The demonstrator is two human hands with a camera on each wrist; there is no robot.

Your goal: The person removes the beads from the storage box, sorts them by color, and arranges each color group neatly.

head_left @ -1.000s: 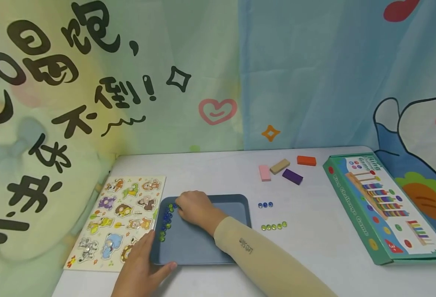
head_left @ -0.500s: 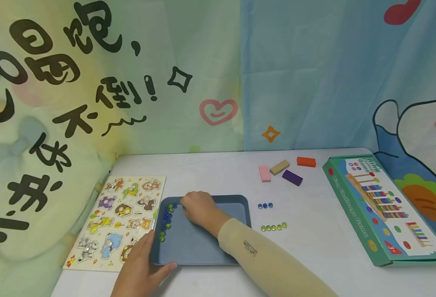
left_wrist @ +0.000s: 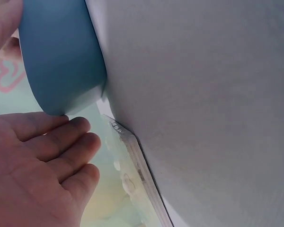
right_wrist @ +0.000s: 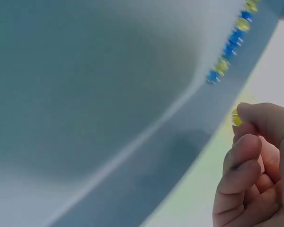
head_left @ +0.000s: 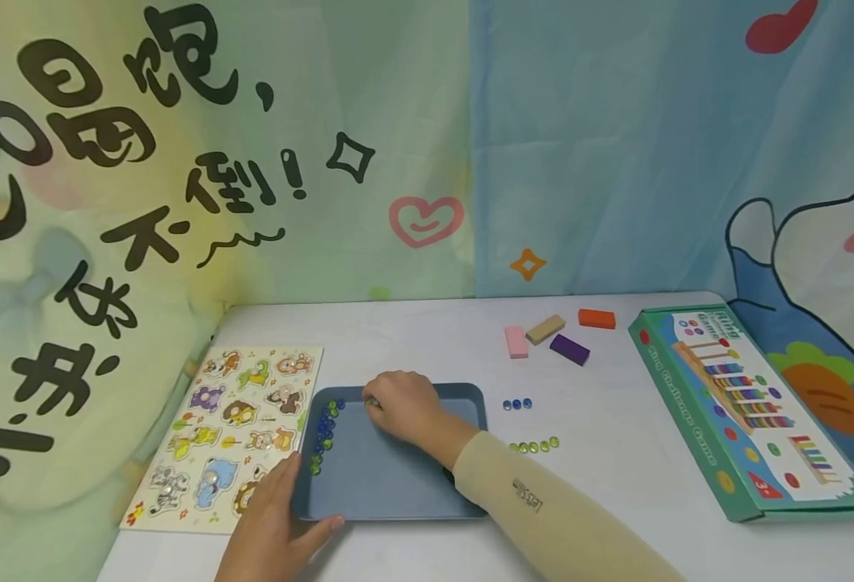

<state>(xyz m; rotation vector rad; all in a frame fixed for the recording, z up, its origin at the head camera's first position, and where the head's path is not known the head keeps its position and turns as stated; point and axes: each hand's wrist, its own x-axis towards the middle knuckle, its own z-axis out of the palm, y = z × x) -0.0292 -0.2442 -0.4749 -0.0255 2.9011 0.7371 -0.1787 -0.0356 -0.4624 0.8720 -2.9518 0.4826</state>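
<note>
A blue tray [head_left: 398,477] lies on the white table. A row of blue and yellow-green beads [head_left: 324,429] runs along its left wall, also seen as the beads [right_wrist: 229,45] in the right wrist view. My right hand [head_left: 374,402] hovers over the tray's far rim and pinches one yellow-green bead [right_wrist: 235,118] between thumb and fingertip. My left hand [head_left: 292,493] rests against the tray's near-left corner [left_wrist: 61,56], its fingers [left_wrist: 57,144] straight along the left wall and its thumb along the front rim.
An animal puzzle board [head_left: 230,428] lies left of the tray. Three blue beads [head_left: 517,403] and a row of green beads [head_left: 534,445] sit on the table to its right. Pink, tan, purple and orange blocks [head_left: 547,328] lie farther back. A green game box [head_left: 743,404] lies at the right.
My right hand has moved right, away from the bead row, along the tray's far edge. The left hand has stayed at the corner.
</note>
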